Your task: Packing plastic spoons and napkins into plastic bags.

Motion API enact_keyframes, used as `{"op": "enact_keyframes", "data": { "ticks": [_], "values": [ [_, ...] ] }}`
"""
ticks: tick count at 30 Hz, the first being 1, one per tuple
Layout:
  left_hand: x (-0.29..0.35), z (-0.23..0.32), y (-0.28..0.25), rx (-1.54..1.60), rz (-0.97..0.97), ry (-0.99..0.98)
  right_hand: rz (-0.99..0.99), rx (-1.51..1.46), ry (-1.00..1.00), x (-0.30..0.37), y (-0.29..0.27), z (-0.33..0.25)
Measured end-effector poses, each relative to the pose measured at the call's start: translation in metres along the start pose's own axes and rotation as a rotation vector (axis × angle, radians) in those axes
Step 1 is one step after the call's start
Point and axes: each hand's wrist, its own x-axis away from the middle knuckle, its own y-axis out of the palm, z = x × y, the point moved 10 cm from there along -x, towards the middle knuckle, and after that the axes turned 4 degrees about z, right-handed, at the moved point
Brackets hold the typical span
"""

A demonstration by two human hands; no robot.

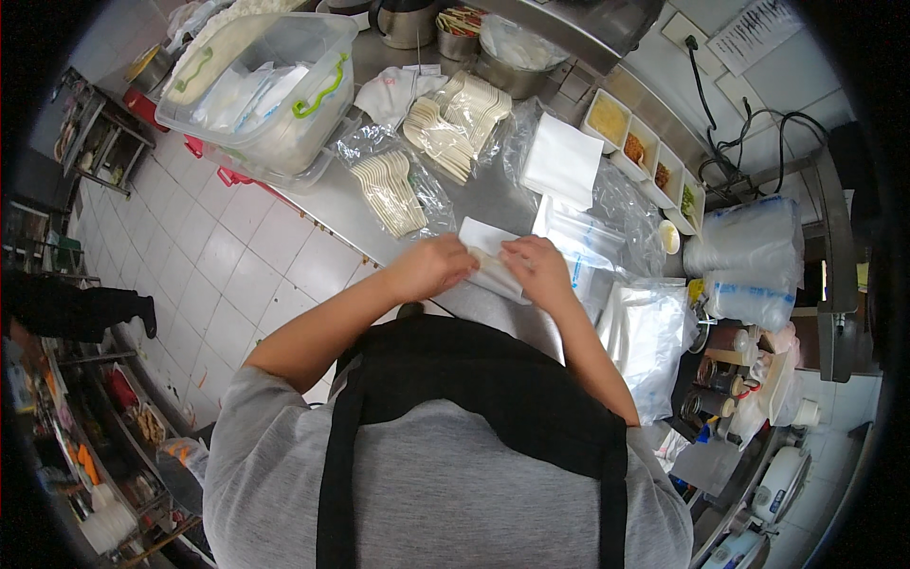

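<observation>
My left hand [434,267] and my right hand [542,270] are at the front edge of a steel counter. Their fingers are closed on the two ends of a partly rolled white napkin [500,280]. A flat part of the paper spreads out beyond the roll. What lies inside the roll is mostly hidden; a beige strip shows by my left fingers. Beyond my left hand are pale disposable cutlery pieces [390,192] in clear plastic, with more disposable cutlery [460,123] farther back. A stack of white napkins [561,161] lies beyond my right hand.
A clear plastic bin [322,90] holding white packets stands at the back left. White trays of chopped toppings [637,152] line the back right. Plastic bags [645,332] lie right of my forearm. At far left, a person's dark-clothed leg [85,308] shows above the tiled floor.
</observation>
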Motion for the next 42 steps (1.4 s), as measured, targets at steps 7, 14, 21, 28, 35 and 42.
{"op": "enact_keyframes", "data": {
  "ticks": [7, 14, 21, 28, 35, 42],
  "values": [
    [-0.044, -0.081, 0.014, -0.129, -0.086, -0.450, -0.072, -0.009, 0.255, -0.008, -0.001, 0.038],
    [-0.048, -0.101, 0.044, -0.264, -0.166, -0.362, -0.016, 0.230, 0.213, -0.018, 0.016, 0.050],
    [-0.046, -0.073, 0.036, -0.288, -0.068, -0.165, 0.066, 0.131, 0.007, -0.031, 0.000, 0.019],
    [-0.026, -0.211, -0.100, -0.566, 0.343, -0.589, 0.012, -0.168, 0.363, 0.009, -0.042, 0.024],
    [-0.013, -0.291, -0.106, -0.822, -0.021, -0.734, 0.253, -0.117, 0.654, 0.103, -0.108, 0.051],
    [-0.099, -0.183, -0.086, -0.446, 0.414, -0.409, 0.454, 0.043, 0.569, 0.149, -0.162, 0.038]
  ]
}}
